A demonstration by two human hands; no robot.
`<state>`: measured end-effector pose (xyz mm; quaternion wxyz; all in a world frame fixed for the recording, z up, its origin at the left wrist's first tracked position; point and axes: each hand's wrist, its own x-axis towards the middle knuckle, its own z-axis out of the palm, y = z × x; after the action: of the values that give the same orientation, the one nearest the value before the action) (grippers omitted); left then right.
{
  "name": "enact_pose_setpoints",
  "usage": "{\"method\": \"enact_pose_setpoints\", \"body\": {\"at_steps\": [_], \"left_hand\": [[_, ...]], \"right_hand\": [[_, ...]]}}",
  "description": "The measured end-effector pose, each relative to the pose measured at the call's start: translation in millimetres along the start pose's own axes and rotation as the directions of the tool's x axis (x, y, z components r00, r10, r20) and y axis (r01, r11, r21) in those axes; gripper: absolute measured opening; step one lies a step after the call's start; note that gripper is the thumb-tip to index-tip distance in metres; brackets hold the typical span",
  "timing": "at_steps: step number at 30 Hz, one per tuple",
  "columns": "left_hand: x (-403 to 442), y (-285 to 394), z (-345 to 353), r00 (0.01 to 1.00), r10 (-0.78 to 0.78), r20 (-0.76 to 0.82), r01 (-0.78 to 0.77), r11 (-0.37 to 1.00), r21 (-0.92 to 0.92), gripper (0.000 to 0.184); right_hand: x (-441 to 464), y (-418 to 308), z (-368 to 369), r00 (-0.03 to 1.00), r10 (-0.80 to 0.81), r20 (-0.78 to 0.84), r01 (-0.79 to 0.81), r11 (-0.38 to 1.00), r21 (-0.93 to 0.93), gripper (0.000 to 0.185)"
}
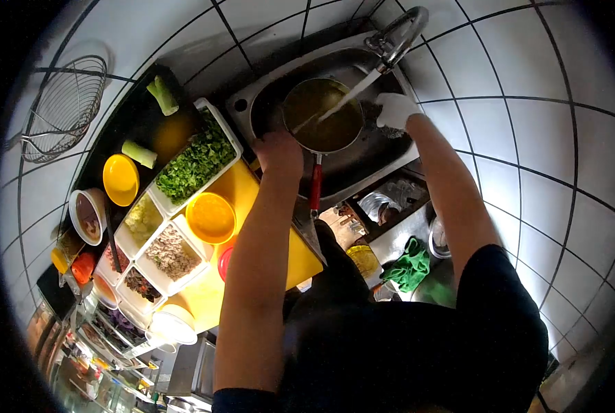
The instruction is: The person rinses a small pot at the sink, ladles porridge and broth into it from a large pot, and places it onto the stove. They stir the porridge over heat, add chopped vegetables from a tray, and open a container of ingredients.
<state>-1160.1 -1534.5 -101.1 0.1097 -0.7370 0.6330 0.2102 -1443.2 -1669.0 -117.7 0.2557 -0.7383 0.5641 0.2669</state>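
Note:
My left hand (278,153) is closed at the near left rim of a round pan (329,142), its fingertips mostly hidden. The pan sits in the metal sink (259,113), its red handle (316,184) pointing towards me. Yellowish, cloudy liquid fills it, and a stream of water from the faucet (388,65) runs into it. Right of the pan, my right hand (409,115) is at a bright white shape, perhaps a cloth or glare; its fingers look closed, but what they hold is unclear. A dark, wiry scrubber-like mass (390,132) shows beside it.
Left of the sink, white containers (235,141) hold chopped greens and other ingredients on a yellow board (300,258). An orange bowl (210,218) stands there. A wire basket (66,107) hangs on the tiled wall. A green cloth (411,263) lies at lower right.

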Motion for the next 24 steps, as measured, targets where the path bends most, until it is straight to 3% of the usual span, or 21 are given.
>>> {"method": "enact_pose_setpoints", "body": {"at_steps": [1, 3, 6, 7, 8, 10, 13, 16, 19, 22, 24], "left_hand": [[-0.8, 2.9, -13.5, 0.978, -0.036, 0.205, 0.055, 0.995, -0.086, 0.029], [-19.6, 12.5, -27.0, 0.981, 0.03, 0.192, -0.004, 0.991, -0.137, 0.022], [-36.5, 9.8, 3.8, 0.979, 0.079, 0.19, -0.028, 0.966, -0.257, 0.02], [-41.4, 7.1, 15.8, 0.977, 0.089, 0.195, -0.026, 0.953, -0.302, 0.021], [-51.7, 7.4, 15.3, 0.979, 0.05, 0.198, 0.038, 0.907, -0.42, 0.022], [-76.3, 16.0, 14.4, 0.975, -0.021, 0.22, 0.159, 0.758, -0.632, 0.026], [-101.2, 28.9, -3.8, 0.899, 0.078, 0.432, 0.415, 0.17, -0.894, 0.028], [-118.3, 32.3, -9.3, 0.903, 0.079, 0.422, 0.418, 0.064, -0.906, 0.025], [-127.3, 27.7, -18.2, 0.89, 0.154, 0.429, 0.433, 0.011, -0.901, 0.023], [-135.9, 17.5, -47.0, 0.904, 0.158, 0.397, 0.368, 0.186, -0.911, 0.023], [-128.3, 0.9, -47.1, 0.89, 0.181, 0.418, 0.323, 0.395, -0.86, 0.022]], "right_hand": [[-19.6, -1.7, -17.8, 0.998, 0.018, -0.06, -0.011, 0.993, 0.117, 0.063], [-40.6, 0.9, -32.0, 0.989, 0.072, -0.128, -0.018, 0.926, 0.377, 0.075], [-63.1, -27.3, -38.5, 0.984, 0.103, -0.145, 0.046, 0.64, 0.767, 0.075], [-61.2, -37.3, -29.2, 0.966, 0.1, -0.24, 0.106, 0.69, 0.716, 0.074], [-39.4, -39.4, -1.4, 0.948, 0.054, -0.315, 0.206, 0.652, 0.73, 0.072], [-29.9, -67.2, 20.6, 0.958, 0.056, -0.281, 0.191, 0.604, 0.774, 0.072], [-29.6, -105.0, 22.9, 0.985, 0.122, -0.118, 0.052, 0.441, 0.896, 0.079], [-15.0, -127.2, 49.6, 0.924, 0.314, -0.218, 0.173, 0.163, 0.971, 0.085], [3.6, -119.3, 58.7, 0.95, 0.273, 0.154, -0.147, -0.048, 0.988, 0.09], [7.6, -100.7, 54.7, 0.978, 0.206, -0.023, -0.034, 0.27, 0.962, 0.068], [7.0, -89.7, 48.2, 0.984, 0.126, -0.128, 0.055, 0.466, 0.883, 0.056]]}}
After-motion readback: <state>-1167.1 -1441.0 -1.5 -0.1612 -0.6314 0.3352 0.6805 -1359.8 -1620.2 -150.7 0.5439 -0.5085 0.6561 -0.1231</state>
